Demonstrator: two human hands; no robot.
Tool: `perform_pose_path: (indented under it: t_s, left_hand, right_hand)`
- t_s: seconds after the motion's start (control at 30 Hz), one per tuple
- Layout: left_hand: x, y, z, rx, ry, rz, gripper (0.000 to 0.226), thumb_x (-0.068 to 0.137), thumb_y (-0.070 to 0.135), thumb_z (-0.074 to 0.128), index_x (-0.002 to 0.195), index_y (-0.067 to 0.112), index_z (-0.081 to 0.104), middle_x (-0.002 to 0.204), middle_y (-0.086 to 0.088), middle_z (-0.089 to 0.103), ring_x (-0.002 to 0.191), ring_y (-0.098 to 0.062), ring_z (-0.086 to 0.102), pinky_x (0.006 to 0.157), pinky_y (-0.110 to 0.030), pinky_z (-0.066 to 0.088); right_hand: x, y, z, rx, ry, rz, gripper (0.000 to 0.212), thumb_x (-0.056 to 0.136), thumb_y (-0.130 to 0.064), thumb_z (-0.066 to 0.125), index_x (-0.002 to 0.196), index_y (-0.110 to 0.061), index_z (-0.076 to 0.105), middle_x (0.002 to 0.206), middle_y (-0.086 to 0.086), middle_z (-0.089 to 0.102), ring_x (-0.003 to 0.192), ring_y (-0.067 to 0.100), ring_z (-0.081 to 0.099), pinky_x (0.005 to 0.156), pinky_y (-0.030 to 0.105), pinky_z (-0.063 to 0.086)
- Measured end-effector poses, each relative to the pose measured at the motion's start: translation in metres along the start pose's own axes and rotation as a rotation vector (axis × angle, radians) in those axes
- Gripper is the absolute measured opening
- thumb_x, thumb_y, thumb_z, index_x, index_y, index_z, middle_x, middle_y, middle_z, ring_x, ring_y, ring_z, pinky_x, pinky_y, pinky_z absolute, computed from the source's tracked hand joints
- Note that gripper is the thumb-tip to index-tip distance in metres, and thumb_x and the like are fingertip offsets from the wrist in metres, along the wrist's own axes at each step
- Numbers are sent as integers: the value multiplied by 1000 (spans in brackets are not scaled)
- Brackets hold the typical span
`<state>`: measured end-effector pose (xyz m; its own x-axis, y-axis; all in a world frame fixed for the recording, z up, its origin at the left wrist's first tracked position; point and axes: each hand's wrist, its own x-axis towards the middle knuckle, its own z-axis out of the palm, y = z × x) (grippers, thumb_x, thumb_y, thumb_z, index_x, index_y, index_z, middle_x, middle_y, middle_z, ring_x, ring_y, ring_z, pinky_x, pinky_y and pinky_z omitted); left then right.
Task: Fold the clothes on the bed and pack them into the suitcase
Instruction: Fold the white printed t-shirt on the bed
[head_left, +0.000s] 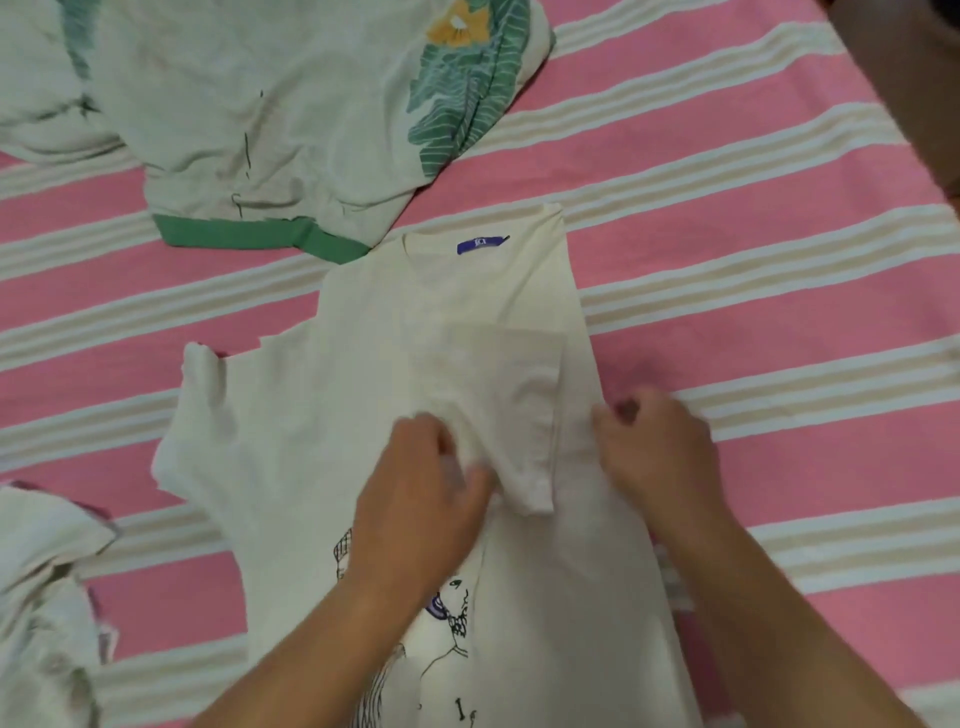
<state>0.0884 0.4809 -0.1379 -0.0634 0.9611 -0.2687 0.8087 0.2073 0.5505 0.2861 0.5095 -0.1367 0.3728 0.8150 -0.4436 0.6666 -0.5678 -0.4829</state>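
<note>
Two hands work on the cream T-shirt (374, 364) I see lying flat at the middle of the pink striped bed (727, 234). My left hand (421, 499) presses, fingers loosely spread, on the folded-in right sleeve (498, 410). My right hand (660, 447) pinches the shirt's right edge. Far left lies a leaf-print garment (260, 104).

Bare bedsheet (753, 260) lies right; leaf-print garment (270, 119) crowds the far left.
</note>
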Motion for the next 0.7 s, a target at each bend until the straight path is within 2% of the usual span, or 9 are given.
perform_pose_path:
  t_s: [0.07, 0.13, 0.23, 0.3, 0.37, 0.43, 0.5, 0.63, 0.7]
  left_hand:
    - [-26, -14, 17, 195, -32, 151, 27, 84, 47, 56, 88, 24, 43, 87, 6, 46, 79, -21, 50, 69, -43, 47]
    - [-32, -22, 26, 282, -12, 243, 26, 84, 46, 55, 86, 22, 46, 82, 5, 47, 74, -23, 49, 63, -41, 47]
    - [-35, -25, 27, 304, 38, 296, 20, 87, 33, 60, 81, 22, 44, 72, 4, 47, 61, -23, 47, 51, -37, 38]
    - [-38, -27, 25, 317, 43, 246, 27, 86, 22, 61, 76, 24, 36, 66, 5, 45, 53, -22, 41, 47, -34, 31]
    - [-47, -25, 23, 273, 22, 84, 29, 89, 23, 55, 73, 21, 31, 63, 6, 44, 54, -20, 40, 48, -34, 32]
    - [-47, -26, 22, 102, -17, -172, 27, 93, 26, 48, 72, 18, 34, 61, 4, 46, 58, -19, 43, 56, -37, 38]
    - [-42, -33, 23, -139, -19, -324, 24, 91, 23, 50, 72, 14, 38, 58, 1, 45, 57, -18, 39, 57, -37, 37]
    - [-38, -40, 24, -116, -38, -248, 27, 91, 25, 51, 68, 12, 45, 58, -2, 52, 60, -21, 47, 59, -39, 42]
    - [-42, -44, 28, -101, -29, -216, 29, 92, 26, 50, 66, 16, 43, 58, 1, 52, 59, -17, 48, 57, -35, 39]
  right_hand:
    - [33, -17, -2, -53, 73, -243, 23, 97, -33, 58, 116, -21, 64, 105, 2, 61, 89, 23, 58, 78, 33, 45]
    - [64, -34, 6, -83, -62, -374, 36, 97, -36, 58, 132, -26, 57, 121, 3, 47, 96, 22, 55, 82, 31, 42]
    - [98, -39, 14, -187, -164, -402, 29, 93, -40, 64, 118, -26, 59, 116, 3, 45, 94, 22, 54, 80, 31, 41]
    - [108, -36, 12, -145, -152, -409, 13, 89, -34, 69, 93, -23, 64, 104, 5, 56, 87, 20, 56, 68, 27, 39]
    - [108, -34, 8, -91, -164, -417, 14, 89, -25, 71, 80, -16, 66, 88, 3, 61, 80, 17, 54, 59, 20, 36]
    - [103, -36, 5, -98, -188, -401, 20, 91, -18, 69, 78, -3, 68, 78, 6, 64, 78, 17, 53, 57, 16, 37]
    - [102, -40, 1, -176, -215, -342, 26, 89, -17, 65, 85, 9, 67, 83, 20, 65, 78, 20, 55, 64, 26, 43]
    - [100, -68, -5, -612, -120, -318, 25, 86, -30, 59, 95, -7, 64, 102, 11, 60, 93, 34, 58, 78, 37, 51]
    - [96, -96, 6, -563, -76, -496, 25, 91, -35, 57, 98, -12, 66, 102, 9, 62, 95, 33, 59, 79, 37, 50]
